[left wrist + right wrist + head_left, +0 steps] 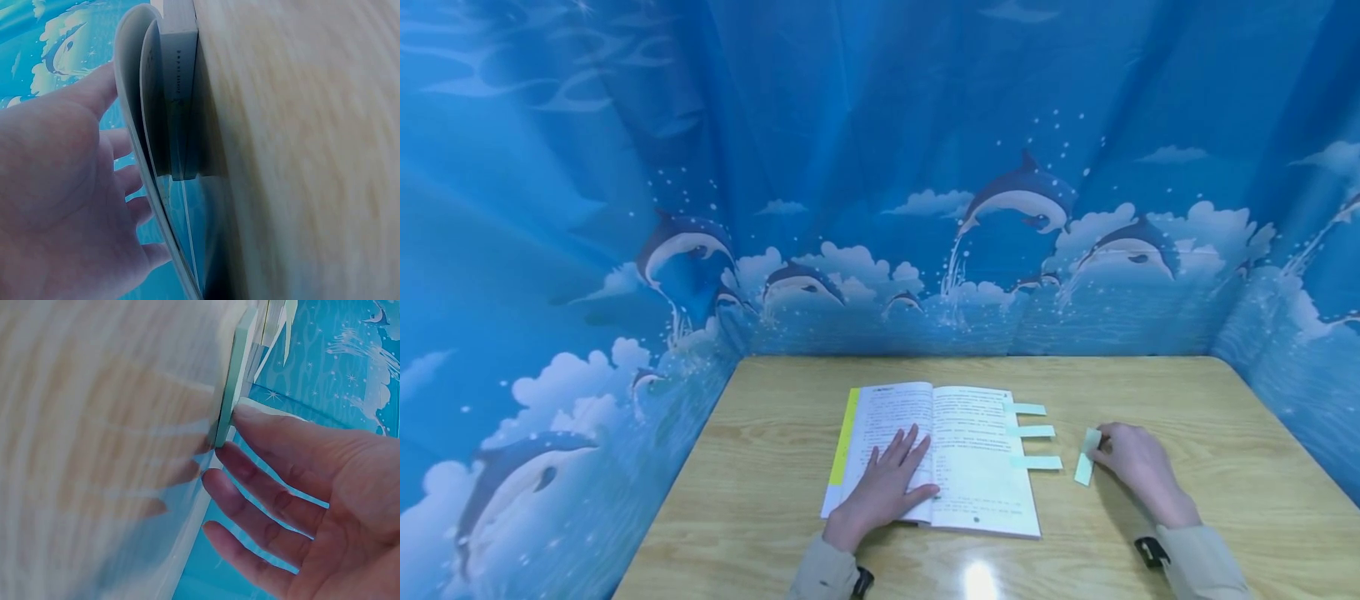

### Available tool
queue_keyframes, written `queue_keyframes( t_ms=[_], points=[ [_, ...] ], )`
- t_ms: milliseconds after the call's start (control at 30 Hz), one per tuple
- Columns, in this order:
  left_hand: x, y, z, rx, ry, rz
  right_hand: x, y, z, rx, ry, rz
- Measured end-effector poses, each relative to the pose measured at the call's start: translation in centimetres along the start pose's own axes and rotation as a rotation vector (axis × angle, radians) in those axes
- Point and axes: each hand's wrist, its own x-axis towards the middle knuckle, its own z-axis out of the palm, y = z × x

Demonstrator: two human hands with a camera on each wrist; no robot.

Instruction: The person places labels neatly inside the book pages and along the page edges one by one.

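An open book (981, 496) lies on the table, its pages printed with text. My left hand (883, 490) rests with fingers spread on the left page, near the fold. From the side, the left wrist view shows that hand (56, 187) over the curved pages (128, 69). Three pale green sticky tabs (1036, 431) stick out past the book's right edge. To the right of them lies a pad of pale green sticky notes (1084, 469). My right hand (1138, 462) pinches this pad (234, 378) between thumb and index finger; the other fingers are loosely bent.
The wooden table (745, 483) stretches out around the book on all sides. Behind it and along both sides hangs a blue curtain (865, 167) printed with dolphins. Dark bands (1150, 552) circle both wrists over light sleeves.
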Motion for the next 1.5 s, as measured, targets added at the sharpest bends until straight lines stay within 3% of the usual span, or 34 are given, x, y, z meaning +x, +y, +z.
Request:
queue_keyframes(
  t_ms=[500, 900, 1500],
  points=[
    [0.1, 0.0, 0.1, 0.011, 0.003, -0.002, -0.4, 0.6, 0.2, 0.000, 0.051, -0.047],
    [0.1, 0.0, 0.1, 0.002, -0.002, -0.003, -0.2, 1.1, -0.7, 0.046, -0.057, -0.085],
    [0.1, -0.1, 0.2, 0.009, 0.002, 0.004, 0.2, 1.4, -0.6, 0.029, -0.082, -0.054]
  ],
)
